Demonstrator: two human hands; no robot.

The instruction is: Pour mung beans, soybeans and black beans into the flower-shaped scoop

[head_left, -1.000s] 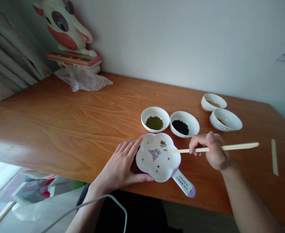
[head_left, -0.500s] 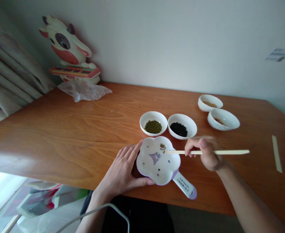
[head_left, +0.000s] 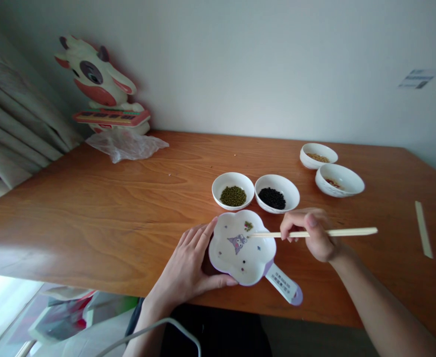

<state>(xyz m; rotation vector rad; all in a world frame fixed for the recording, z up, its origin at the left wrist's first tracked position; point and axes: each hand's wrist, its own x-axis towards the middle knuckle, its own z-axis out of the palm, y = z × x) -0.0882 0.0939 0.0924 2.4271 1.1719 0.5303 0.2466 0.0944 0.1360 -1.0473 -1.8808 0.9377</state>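
Note:
My left hand (head_left: pixel 188 265) grips the left rim of a white flower-shaped dish (head_left: pixel 231 260) with a purple edge, a cartoon print and a labelled handle at lower right. Fingers rest along its upper left side and the thumb lies at the lower edge. In my right hand (head_left: pixel 310 233) is a pair of pale wooden chopsticks (head_left: pixel 352 231), held nearly level. Their tips are over the dish, just below a small cluster of green beans (head_left: pixel 248 226); I see nothing between them. One dark bean (head_left: pixel 244 262) lies lower in the dish, among small printed marks.
Behind the dish stand a bowl of green beans (head_left: pixel 233 178) and a bowl of black beans (head_left: pixel 277 179). Farther right are a bowl with yellowish grains (head_left: pixel 318 148) and one with reddish bits (head_left: pixel 346 178). A cow toy keyboard (head_left: pixel 106 94) and plastic bag (head_left: pixel 129 146) occupy the back left.
The chopstick tips have shifted slightly down and left, away from the green bean cluster. My left hand keeps its hold on the dish. The whole view has moved a little.

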